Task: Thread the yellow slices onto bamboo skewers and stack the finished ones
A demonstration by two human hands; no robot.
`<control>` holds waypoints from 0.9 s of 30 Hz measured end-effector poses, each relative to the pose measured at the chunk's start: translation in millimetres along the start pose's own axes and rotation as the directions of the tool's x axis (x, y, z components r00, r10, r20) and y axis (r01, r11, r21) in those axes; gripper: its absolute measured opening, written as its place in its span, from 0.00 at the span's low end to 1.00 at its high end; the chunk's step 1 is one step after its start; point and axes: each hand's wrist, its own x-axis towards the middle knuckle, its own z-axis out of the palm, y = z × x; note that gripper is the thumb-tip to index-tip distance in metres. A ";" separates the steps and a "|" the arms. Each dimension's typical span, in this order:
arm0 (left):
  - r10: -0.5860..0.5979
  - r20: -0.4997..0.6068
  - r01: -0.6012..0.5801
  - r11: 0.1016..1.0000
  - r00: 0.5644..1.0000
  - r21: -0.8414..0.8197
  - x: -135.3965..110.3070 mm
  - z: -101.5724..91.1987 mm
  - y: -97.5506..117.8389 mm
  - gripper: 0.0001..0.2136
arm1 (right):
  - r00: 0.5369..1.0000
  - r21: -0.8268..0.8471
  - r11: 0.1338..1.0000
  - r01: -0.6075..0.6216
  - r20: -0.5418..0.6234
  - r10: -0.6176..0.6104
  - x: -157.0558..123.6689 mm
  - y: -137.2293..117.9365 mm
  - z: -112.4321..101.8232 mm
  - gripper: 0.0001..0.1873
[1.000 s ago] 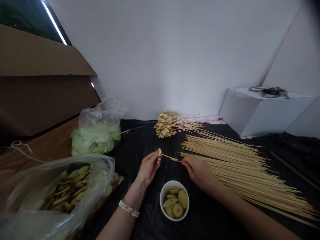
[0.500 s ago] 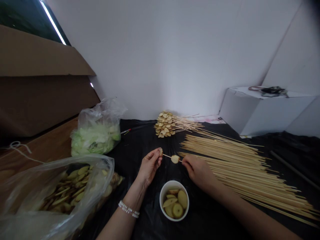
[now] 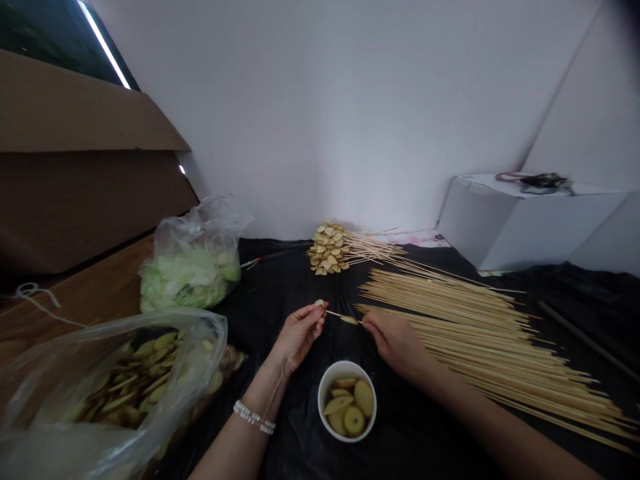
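Between my hands runs a thin wooden skewer (image 3: 335, 314), held roughly level above the black sheet. My left hand (image 3: 301, 331) pinches a potato slice (image 3: 320, 303) at the skewer's left end. Another potato slice (image 3: 349, 320) is threaded on the skewer, seen nearly edge-on, close to my right fingertips. My right hand (image 3: 395, 340) is closed round the skewer just right of that slice. Below them stands a white cup (image 3: 323, 413) with several potato slices (image 3: 354, 420) in it.
Bare skewers (image 3: 490, 353) lie spread at right. Behind, a bundle of filled skewers (image 3: 329, 248) rests near the wall. At left are an open plastic bag (image 3: 210, 319) of slices and a bag of pale green vegetable (image 3: 193, 277). A white box (image 3: 500, 220) stands back right.
The threaded slice has turned from face-on to nearly edge-on. The slice in my left fingers has also tilted and sits at the skewer's end. Both hands stay almost in place.
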 end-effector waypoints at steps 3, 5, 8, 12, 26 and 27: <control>-0.022 0.024 0.022 1.000 0.999 0.003 -1.4 0.4 0.4 0.06 | 1.000 0.008 1.000 0.009 -0.008 -0.009 0.2 0.2 0.5 0.12; -0.034 0.036 0.034 0.999 0.999 -0.001 -2.2 1.1 -0.1 0.06 | 1.000 0.019 1.000 0.015 -0.005 -0.014 0.1 -0.5 1.2 0.12; -0.040 0.038 0.041 0.999 0.998 -0.016 -2.5 1.8 -1.8 0.05 | 1.000 0.030 0.999 0.026 0.000 -0.026 -0.1 -1.8 2.2 0.12; -0.036 0.008 0.036 0.999 0.999 -0.041 -1.0 1.2 -4.0 0.05 | 1.000 0.049 0.999 0.022 -0.020 -0.021 -0.2 -2.3 2.6 0.11; -0.077 0.063 0.076 0.997 0.995 0.022 -2.9 3.4 -8.4 0.09 | 0.998 0.008 0.999 0.052 -0.039 -0.052 -2.3 -10.7 3.4 0.11; -0.073 0.063 0.070 0.997 0.995 0.043 -3.2 3.7 -8.9 0.10 | 0.998 0.019 0.998 0.052 -0.036 -0.051 -2.2 -11.0 3.7 0.11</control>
